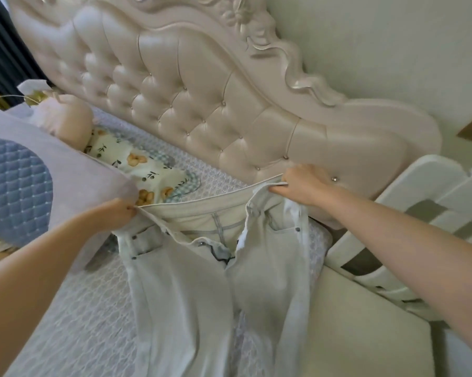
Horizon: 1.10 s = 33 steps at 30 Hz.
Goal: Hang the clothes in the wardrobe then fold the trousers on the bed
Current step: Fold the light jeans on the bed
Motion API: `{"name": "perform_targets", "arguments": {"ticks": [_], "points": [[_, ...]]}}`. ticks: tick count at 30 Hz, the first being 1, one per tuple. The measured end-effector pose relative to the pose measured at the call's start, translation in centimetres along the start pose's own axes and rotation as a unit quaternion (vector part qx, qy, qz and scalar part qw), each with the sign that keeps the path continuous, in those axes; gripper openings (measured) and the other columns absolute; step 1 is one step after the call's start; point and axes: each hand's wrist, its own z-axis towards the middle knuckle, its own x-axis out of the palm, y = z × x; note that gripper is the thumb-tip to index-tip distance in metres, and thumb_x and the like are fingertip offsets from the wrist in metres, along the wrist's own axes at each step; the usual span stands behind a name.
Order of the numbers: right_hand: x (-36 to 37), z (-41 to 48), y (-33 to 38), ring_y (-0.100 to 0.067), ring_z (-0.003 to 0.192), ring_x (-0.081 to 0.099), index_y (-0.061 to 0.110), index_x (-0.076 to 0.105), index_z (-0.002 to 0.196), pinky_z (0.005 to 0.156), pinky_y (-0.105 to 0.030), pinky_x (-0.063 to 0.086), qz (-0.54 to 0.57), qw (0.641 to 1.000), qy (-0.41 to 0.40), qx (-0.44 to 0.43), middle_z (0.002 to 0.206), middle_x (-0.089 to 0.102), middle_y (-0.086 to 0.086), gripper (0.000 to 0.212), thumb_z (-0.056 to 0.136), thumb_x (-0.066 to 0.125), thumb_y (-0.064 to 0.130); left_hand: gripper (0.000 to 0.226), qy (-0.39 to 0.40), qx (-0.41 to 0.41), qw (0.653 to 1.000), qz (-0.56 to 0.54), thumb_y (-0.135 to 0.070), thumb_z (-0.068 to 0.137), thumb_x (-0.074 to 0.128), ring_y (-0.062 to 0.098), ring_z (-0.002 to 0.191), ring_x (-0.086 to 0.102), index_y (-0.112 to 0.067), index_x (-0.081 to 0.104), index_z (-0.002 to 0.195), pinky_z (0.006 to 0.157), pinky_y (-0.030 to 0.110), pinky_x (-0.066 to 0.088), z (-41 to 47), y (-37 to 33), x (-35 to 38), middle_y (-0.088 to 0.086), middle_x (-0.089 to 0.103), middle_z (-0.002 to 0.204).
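A pair of pale grey-white trousers [202, 289] lies front side up on the bed [74, 317], legs running toward me and waistband toward the headboard. The fly is undone and the waist gapes. My left hand [115, 213] pinches the left end of the waistband. At the right end of the waistband, my right hand [302, 186] grips the fabric. The waistband is pulled taut between both hands, slightly above the patterned bedspread.
A tufted cream headboard [202, 104] stands just behind the waistband. A lilac and blue quilted pillow [25, 180] lies at left, with a floral pillow [139, 164] and a soft toy [69, 118] behind it. A white folded frame [419, 208] leans at the bed's right side.
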Motion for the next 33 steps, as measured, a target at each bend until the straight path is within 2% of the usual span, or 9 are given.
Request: {"name": "perform_targets", "arguments": {"ticks": [5, 7, 9, 12, 15, 19, 25, 29, 33], "points": [[10.4, 10.5, -2.0, -0.029, 0.092, 0.062, 0.019, 0.056, 0.072, 0.065, -0.03, 0.039, -0.024, 0.999, -0.033, 0.002, 0.091, 0.067, -0.007, 0.046, 0.093, 0.048, 0.059, 0.027, -0.105, -0.06, 0.987, -0.108, -0.013, 0.102, 0.044, 0.03, 0.085, 0.047, 0.001, 0.062, 0.087, 0.086, 0.046, 0.043, 10.6, -0.2, 3.5, 0.022, 0.058, 0.097], [15.4, 13.6, -2.5, -0.03, 0.094, 0.061, 0.012, 0.063, 0.081, 0.062, -0.033, 0.041, -0.047, 0.997, -0.045, -0.031, 0.093, 0.066, -0.008, 0.032, 0.09, 0.063, 0.043, 0.034, -0.148, -0.068, 0.984, -0.075, -0.029, 0.101, 0.04, 0.036, 0.094, 0.055, -0.003, 0.062, 0.098, 0.09, 0.048, 0.048, 14.3, 0.0, 6.4, 0.021, 0.061, 0.111], [21.4, 15.5, -3.0, -0.029, 0.079, 0.062, 0.009, 0.066, 0.08, 0.051, -0.029, 0.039, -0.097, 0.989, -0.037, -0.102, 0.083, 0.063, -0.009, 0.025, 0.063, 0.083, 0.016, 0.04, -0.172, -0.09, 0.981, -0.018, -0.036, 0.098, 0.039, 0.041, 0.123, 0.045, -0.012, 0.051, 0.128, 0.103, 0.055, 0.038, 17.0, 0.6, 10.7, 0.017, 0.043, 0.143], [30.7, 16.1, -3.8, -0.028, 0.084, 0.064, 0.011, 0.067, 0.094, 0.058, -0.031, 0.044, -0.126, 0.981, -0.007, -0.146, 0.096, 0.066, -0.009, 0.037, 0.058, 0.07, 0.006, 0.06, -0.125, -0.03, 0.988, 0.09, -0.039, 0.1, 0.042, 0.031, 0.15, 0.003, -0.027, 0.017, 0.153, 0.117, 0.057, 0.008, 18.9, 1.1, 19.2, -0.001, 0.002, 0.165], [37.2, 14.2, -3.5, -0.031, 0.093, 0.065, 0.007, 0.067, 0.099, 0.067, -0.036, 0.051, -0.077, 0.985, -0.02, -0.156, 0.102, 0.067, -0.012, 0.034, 0.072, 0.048, 0.012, 0.066, -0.074, 0.076, 0.986, 0.126, -0.062, 0.093, 0.018, 0.024, 0.151, -0.013, -0.041, 0.01, 0.155, 0.119, 0.054, -0.003, 17.8, 0.4, 27.7, -0.007, -0.007, 0.165], [39.7, 13.4, -2.7, -0.03, 0.099, 0.065, 0.002, 0.068, 0.107, 0.08, -0.038, 0.052, -0.034, 0.994, -0.039, -0.094, 0.108, 0.068, -0.011, 0.046, 0.078, 0.036, 0.016, 0.067, -0.028, 0.047, 0.989, 0.137, -0.071, 0.087, 0.003, 0.029, 0.143, -0.035, -0.051, -0.016, 0.148, 0.117, 0.056, -0.009, 17.1, -1.1, 33.3, -0.013, -0.03, 0.158], [37.3, 16.2, 0.4, -0.037, 0.1, 0.056, 0.004, 0.062, 0.106, 0.081, -0.045, 0.047, 0.073, 0.994, -0.039, -0.076, 0.107, 0.061, -0.014, 0.022, 0.086, 0.061, 0.012, 0.048, -0.127, 0.019, 0.983, 0.131, -0.04, 0.098, 0.043, 0.044, 0.143, 0.017, -0.032, 0.036, 0.145, 0.113, 0.067, 0.008, 19.2, -3.7, 31.2, 0.002, 0.031, 0.156], [36.3, 18.8, 3.8, -0.026, 0.122, 0.037, 0.012, 0.048, 0.132, 0.101, -0.035, 0.033, 0.181, 0.977, 0.042, -0.104, 0.134, 0.046, -0.006, 0.039, 0.1, 0.044, 0.034, 0.05, -0.15, 0.043, 0.976, 0.149, -0.025, 0.103, 0.039, 0.036, 0.145, 0.015, -0.025, 0.026, 0.152, 0.114, 0.062, -0.001, 21.8, -5.0, 29.6, 0.0, 0.032, 0.155], [36.7, 20.8, 6.2, -0.026, 0.125, 0.033, 0.02, 0.048, 0.131, 0.101, -0.039, 0.029, 0.183, 0.971, 0.105, -0.115, 0.134, 0.043, -0.003, 0.043, 0.095, 0.053, 0.044, 0.027, -0.149, 0.056, 0.975, 0.152, -0.022, 0.101, 0.046, 0.032, 0.134, 0.031, -0.015, 0.055, 0.125, 0.115, 0.058, 0.002, 23.5, -5.8, 28.7, 0.005, 0.054, 0.13]]}}
